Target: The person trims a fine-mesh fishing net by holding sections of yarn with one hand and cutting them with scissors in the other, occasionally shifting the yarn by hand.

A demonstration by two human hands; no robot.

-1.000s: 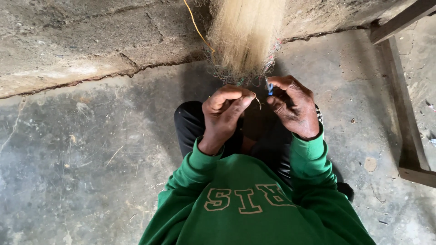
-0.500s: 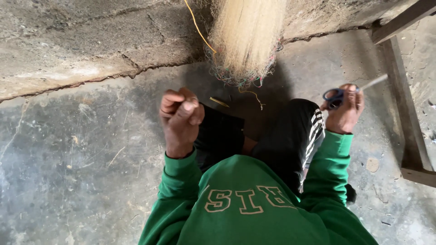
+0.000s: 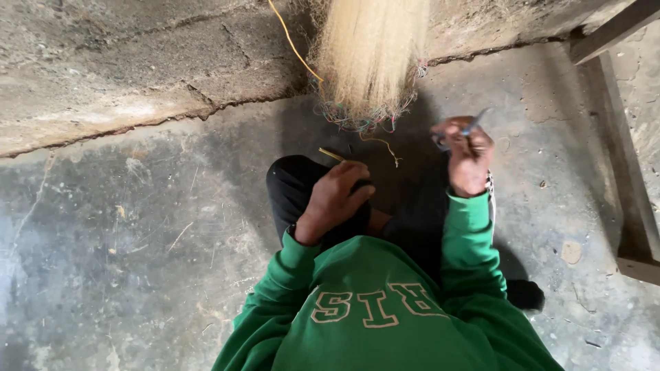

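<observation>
Right hand [image 3: 469, 154] around scissors [image 3: 474, 125]

Soft dim daylight, no glare; faint shadow under person, sharp focus (edges slightly stretched).

cracked concrete wall [image 3: 124, 75], stained floor [image 3: 137, 240]; wooden frame [image 3: 629, 178]

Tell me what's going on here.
A person in a green sweatshirt sits on a concrete floor facing a hanging bundle of pale fibres bound with coloured threads at its lower end. The right hand holds scissors raised beside the bundle. The left hand rests on the knee, pinching a thin yellowish strand.
</observation>
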